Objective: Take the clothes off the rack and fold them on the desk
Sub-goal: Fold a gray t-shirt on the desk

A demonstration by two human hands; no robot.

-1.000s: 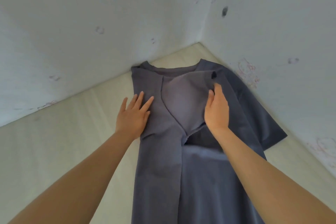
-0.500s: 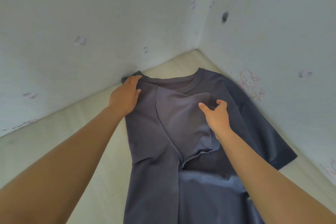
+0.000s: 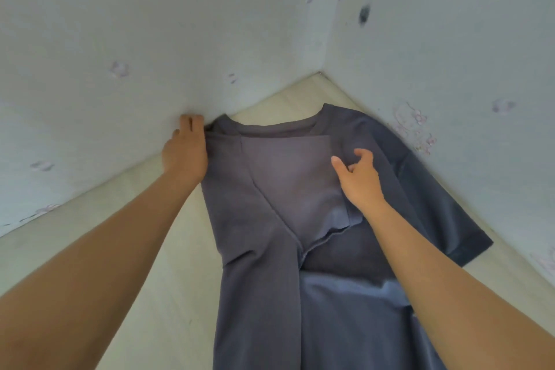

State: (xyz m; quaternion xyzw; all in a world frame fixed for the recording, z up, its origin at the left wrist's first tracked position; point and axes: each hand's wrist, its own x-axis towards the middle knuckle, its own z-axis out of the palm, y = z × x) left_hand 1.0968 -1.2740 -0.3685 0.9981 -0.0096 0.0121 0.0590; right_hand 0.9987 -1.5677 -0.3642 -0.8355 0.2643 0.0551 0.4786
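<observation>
A dark blue-grey T-shirt lies flat on the pale desk, its collar toward the wall corner. Its left side and sleeve are folded over the middle; the right sleeve lies spread out toward the right wall. My left hand grips the shirt's folded left shoulder edge close to the wall. My right hand pinches the edge of the folded-over sleeve on the shirt's chest, thumb and fingers curled. The shirt's hem runs out of view at the bottom.
Two light blue padded walls with faint prints meet in a corner just beyond the collar. The right wall runs close along the spread sleeve. Bare desk surface shows to the left of the shirt.
My left hand slid from the shirt's left chest up to the shoulder edge by the wall. My right hand went from lying flat to pinching the folded sleeve's edge. The folded sleeve lies flatter.
</observation>
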